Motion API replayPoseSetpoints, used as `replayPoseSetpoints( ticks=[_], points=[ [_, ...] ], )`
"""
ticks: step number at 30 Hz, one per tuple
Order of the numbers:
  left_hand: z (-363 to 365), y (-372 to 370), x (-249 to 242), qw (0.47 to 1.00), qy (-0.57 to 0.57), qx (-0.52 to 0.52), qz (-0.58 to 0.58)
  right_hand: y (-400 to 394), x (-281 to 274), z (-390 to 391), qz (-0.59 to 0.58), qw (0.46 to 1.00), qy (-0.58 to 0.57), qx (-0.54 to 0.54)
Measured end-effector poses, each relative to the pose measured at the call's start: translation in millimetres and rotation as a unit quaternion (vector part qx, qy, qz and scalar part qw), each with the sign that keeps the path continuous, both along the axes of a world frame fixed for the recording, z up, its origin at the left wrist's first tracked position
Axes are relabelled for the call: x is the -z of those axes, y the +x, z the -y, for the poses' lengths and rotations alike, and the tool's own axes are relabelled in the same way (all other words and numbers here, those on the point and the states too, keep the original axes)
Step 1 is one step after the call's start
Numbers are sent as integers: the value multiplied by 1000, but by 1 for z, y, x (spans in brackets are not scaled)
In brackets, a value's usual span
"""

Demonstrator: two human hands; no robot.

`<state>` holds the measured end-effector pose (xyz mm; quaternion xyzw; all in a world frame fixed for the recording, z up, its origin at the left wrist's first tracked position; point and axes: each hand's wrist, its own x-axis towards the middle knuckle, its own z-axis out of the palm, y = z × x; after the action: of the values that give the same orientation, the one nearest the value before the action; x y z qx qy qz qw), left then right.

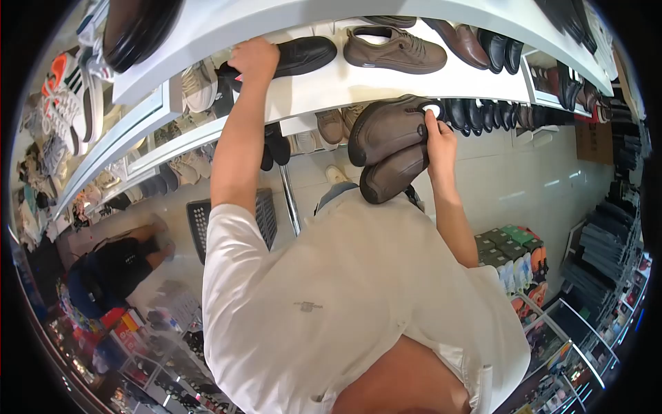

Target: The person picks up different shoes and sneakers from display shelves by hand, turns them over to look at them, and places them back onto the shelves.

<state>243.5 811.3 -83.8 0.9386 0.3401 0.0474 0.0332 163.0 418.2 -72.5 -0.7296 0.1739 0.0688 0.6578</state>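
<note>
On the white shelf board (483,84), my left hand (255,58) is closed at the heel end of a black shoe (307,55), its fingers bent over the opening. A pair of dark brown shoes (392,132) hangs below the shelf edge, one above the other, toes toward the left. My right hand (441,141) pinches the pair at the heel end, thumb by a white round patch. Right of the black shoe, a grey-brown lace-up shoe (396,52) stands on the board.
A lower shelf holds rows of black shoes (476,114). White sneakers (72,103) stand at the far left. Below are a grey perforated basket (265,217), a metal pole (289,196) and stacked shoe boxes (507,245). Another person (114,265) in dark clothes is at the lower left.
</note>
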Motion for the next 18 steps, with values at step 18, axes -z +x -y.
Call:
replayPoseSetpoints(
  ticks=[18],
  points=[
    [-6,30,0,965,76,213,129,5,17,36,-28,994,-99,17]
  ],
)
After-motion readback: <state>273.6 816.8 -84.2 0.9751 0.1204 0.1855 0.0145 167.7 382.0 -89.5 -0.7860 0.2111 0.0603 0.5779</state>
